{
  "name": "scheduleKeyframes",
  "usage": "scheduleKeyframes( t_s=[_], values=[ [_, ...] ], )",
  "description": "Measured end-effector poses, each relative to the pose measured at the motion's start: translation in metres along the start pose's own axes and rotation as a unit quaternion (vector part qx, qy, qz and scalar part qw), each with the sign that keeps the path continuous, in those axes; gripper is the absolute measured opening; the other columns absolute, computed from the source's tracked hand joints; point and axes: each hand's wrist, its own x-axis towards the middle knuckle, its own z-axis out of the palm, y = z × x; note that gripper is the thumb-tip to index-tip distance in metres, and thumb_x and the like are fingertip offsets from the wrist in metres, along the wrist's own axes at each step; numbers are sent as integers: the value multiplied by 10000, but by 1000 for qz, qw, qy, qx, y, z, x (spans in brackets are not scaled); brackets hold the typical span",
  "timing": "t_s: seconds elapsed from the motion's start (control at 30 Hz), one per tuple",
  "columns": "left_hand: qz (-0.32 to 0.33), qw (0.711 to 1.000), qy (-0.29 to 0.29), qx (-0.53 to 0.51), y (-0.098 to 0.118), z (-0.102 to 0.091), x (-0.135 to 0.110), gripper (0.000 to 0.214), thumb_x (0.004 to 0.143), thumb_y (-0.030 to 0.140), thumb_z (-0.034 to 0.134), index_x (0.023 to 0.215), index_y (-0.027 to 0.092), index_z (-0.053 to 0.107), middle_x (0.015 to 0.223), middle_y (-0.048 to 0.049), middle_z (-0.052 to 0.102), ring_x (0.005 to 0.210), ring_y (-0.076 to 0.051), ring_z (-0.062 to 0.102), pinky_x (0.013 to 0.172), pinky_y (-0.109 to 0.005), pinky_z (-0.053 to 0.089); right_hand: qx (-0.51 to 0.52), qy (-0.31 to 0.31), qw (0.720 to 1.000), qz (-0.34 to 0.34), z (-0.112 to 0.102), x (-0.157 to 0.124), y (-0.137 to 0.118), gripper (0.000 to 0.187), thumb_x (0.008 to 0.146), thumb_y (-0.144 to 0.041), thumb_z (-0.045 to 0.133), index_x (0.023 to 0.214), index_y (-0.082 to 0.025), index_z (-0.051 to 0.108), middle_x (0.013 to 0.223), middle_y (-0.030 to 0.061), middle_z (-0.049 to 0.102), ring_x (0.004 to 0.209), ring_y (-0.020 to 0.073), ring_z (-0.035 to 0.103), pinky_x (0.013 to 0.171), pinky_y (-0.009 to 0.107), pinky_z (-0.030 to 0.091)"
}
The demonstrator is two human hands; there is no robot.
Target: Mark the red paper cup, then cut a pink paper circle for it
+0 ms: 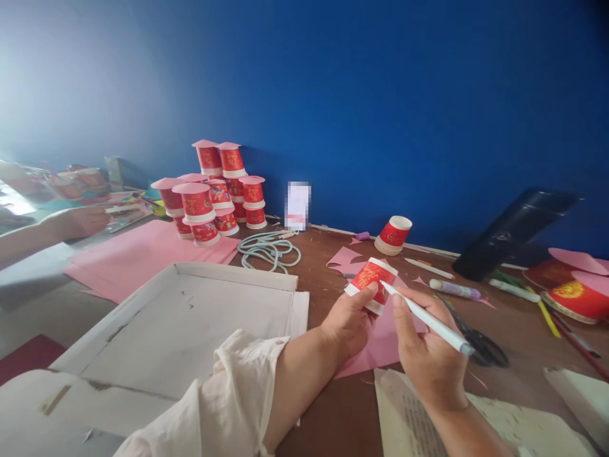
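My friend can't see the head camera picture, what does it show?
A left hand holds a red paper cup while the right hand points a pale pen at it. Red cups and pink paper discs are stacked near a blue wall.

One red paper cup (375,274), tilted, in the person's left hand (349,324); one pale marker (431,318) in the right hand (432,357), tip at the cup; stacked red cups (197,206); coiled cable (271,235); black scissors (481,348).
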Motion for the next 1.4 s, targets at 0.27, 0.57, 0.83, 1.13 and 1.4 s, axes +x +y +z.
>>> scheduleKeyframes(
  t_s=[0.27, 0.57, 0.83, 1.13, 1.4],
  values=[
    [3, 1000, 4, 6, -1, -3, 1, 301, 666, 264, 879, 880, 151, 701, 820, -16, 676, 800, -133, 596, 875, -269, 415, 5, -8, 1000, -4, 1, 1, -1, 149, 944, -286, 600, 1037, -195, 674, 941, 73, 732, 886, 220, 704, 824, 380, 557],
    [0, 1000, 3, -1, -1, -3, 1, 251, 720, 219, 836, 921, 145, 706, 885, -40, 698, 860, -141, 617, 904, -264, 425, 4, -7, 1000, -11, 1, 2, -1, 153, 949, -289, 600, 1047, -198, 674, 979, 79, 745, 914, 226, 714, 837, 389, 563],
    [-7, 1000, 13, 1, -2, -5, 3, 278, 672, 249, 878, 866, 149, 704, 795, -18, 673, 779, -135, 596, 849, -266, 421, -1, -4, 1000, -14, 3, 1, -1, 150, 950, -287, 608, 1041, -188, 675, 967, 80, 747, 907, 218, 715, 817, 368, 572],
    [-7, 1000, 15, 14, -2, -5, 2, 284, 669, 263, 875, 877, 158, 712, 860, -28, 687, 823, -139, 596, 871, -278, 415, -10, 4, 1000, -27, 3, 2, 0, 132, 948, -255, 613, 1021, -166, 677, 946, 82, 740, 888, 199, 706, 812, 339, 555],
    [-12, 1000, 26, 7, -2, -6, 3, 259, 683, 251, 862, 870, 154, 712, 864, -33, 682, 822, -137, 590, 871, -276, 413, -19, 7, 999, -27, 3, 2, 2, 141, 941, -253, 613, 1020, -159, 684, 938, 90, 737, 883, 213, 704, 810, 357, 552]
  ],
)
